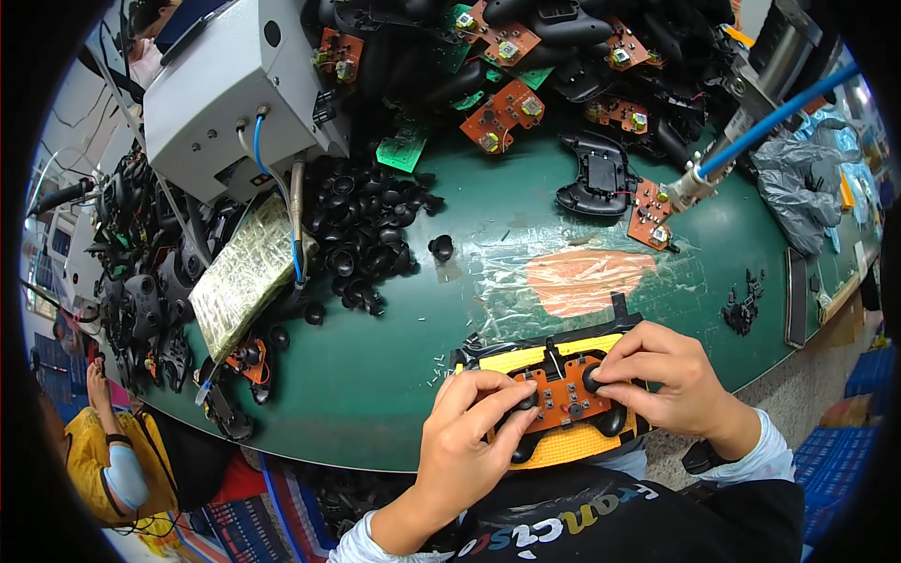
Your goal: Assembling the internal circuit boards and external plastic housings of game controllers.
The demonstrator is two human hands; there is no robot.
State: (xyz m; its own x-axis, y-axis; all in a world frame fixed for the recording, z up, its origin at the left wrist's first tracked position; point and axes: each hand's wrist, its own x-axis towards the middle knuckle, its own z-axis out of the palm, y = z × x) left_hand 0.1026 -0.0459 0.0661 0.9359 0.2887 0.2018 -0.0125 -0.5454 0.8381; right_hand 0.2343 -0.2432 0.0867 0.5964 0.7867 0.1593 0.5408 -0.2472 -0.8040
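Observation:
An orange-brown circuit board [568, 398] lies in a black game controller shell [612, 420], which rests on a yellow fixture [568, 448] with black edging at the table's near edge. My left hand [469, 430] pinches a black thumbstick cap [528, 398] at the board's left side. At the right side, my right hand [668, 373] has thumb and fingers closed on a second black thumbstick cap [591, 380]. Both caps sit at the board; the fingers partly cover them, and whether they are fully seated cannot be seen.
Loose black thumbstick caps [361, 225] are heaped left of centre beside a grey machine [230, 98]. Controller shells and boards [502, 114] pile up at the back. A metal tool with a blue hose [694, 188] hangs at right. Small black parts [743, 302] lie near the right edge. Another person [117, 460] is at far left.

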